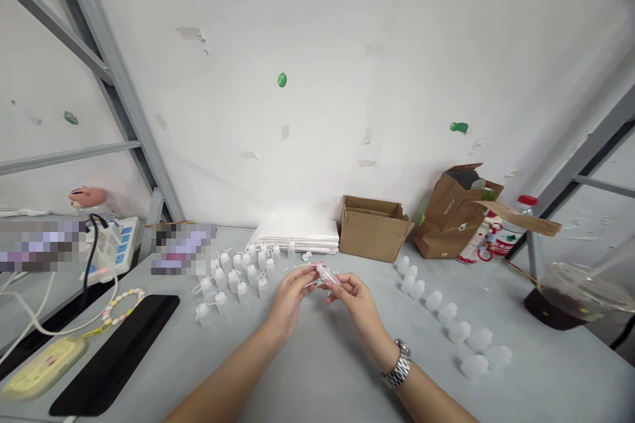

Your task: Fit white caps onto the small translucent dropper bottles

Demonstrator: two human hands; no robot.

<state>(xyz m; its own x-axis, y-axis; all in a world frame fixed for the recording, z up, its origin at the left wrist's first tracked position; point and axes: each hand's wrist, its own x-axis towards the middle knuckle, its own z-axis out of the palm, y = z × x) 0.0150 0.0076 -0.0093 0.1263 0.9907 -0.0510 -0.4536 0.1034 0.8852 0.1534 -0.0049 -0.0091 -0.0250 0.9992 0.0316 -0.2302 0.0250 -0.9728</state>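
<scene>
Between my two hands, over the middle of the table, is a small translucent plastic bottle (328,275), tilted. The fingers of my right hand (353,296) are closed round its body. My left hand (294,292) pinches its top end, where a cap seems to be; the fingertips partly hide it. Left of my hands stand several small white capped bottles (242,291) in loose rows, some with a strap loop at the neck. To the right, a line of several translucent rounded pieces (459,330) runs toward the table's near side.
A cardboard box (372,231), a stack of white sheets or bags (297,234) and a brown paper bag (446,218) stand along the wall. At right is a plastic cup of dark drink (560,304). A black strip-shaped pad (119,350), a yellow case (44,367) and a power strip (116,248) lie left.
</scene>
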